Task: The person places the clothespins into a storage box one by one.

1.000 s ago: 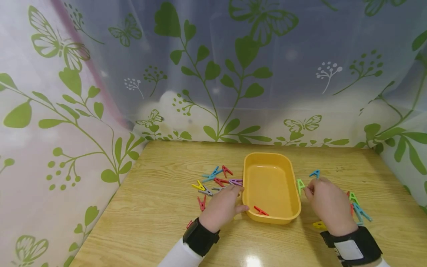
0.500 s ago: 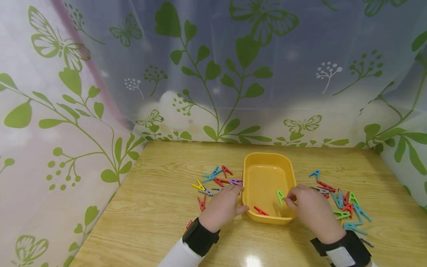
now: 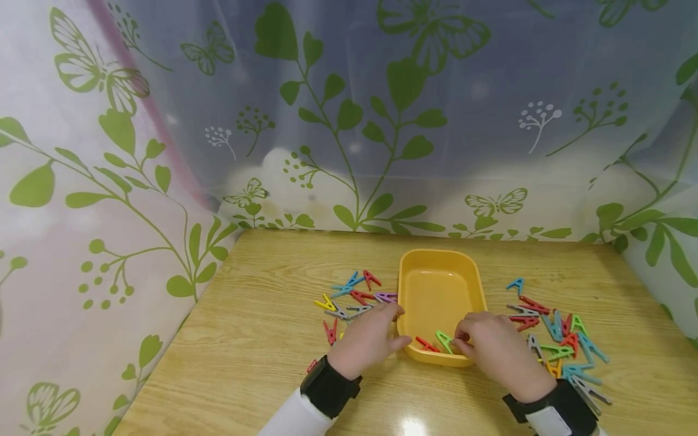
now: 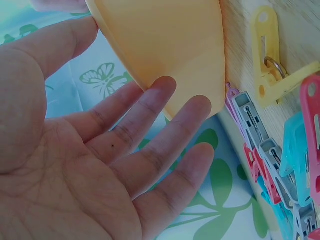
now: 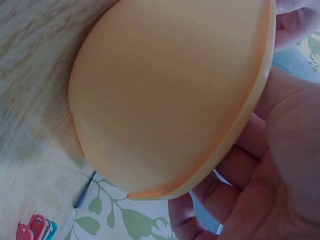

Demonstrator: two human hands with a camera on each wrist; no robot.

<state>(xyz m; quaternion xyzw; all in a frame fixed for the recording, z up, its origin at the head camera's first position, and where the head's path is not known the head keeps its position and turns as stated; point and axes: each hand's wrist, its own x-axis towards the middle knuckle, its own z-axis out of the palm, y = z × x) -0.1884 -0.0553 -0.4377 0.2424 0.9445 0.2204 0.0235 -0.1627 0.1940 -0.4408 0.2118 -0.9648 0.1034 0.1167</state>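
Note:
A yellow plastic basin (image 3: pixel 438 297) stands on the table between both hands. My left hand (image 3: pixel 364 339) is at its left side, thumb and fingertips by the rim; in the left wrist view its fingers (image 4: pixel 155 107) are spread and nearly straight. Over the right front of the basin, my right hand (image 3: pixel 496 348) pinches a green clothespin (image 3: pixel 444 341) low inside it. A red clothespin (image 3: pixel 427 344) lies on the basin floor just left of the green one. In the right wrist view the basin wall (image 5: pixel 170 95) hides the fingertips and the clothespin.
Left of the basin lie several clothespins, among them a yellow one (image 3: pixel 326 303) and a purple one (image 3: pixel 386 297). More are scattered on the right, including a blue one (image 3: pixel 515 284) and an orange one (image 3: pixel 554 367). A patterned curtain (image 3: pixel 354 121) hangs behind the table.
My right hand has carried the green clothespin from right of the basin over its rim, leftward and down beside the red one. The left hand has stayed nearly still.

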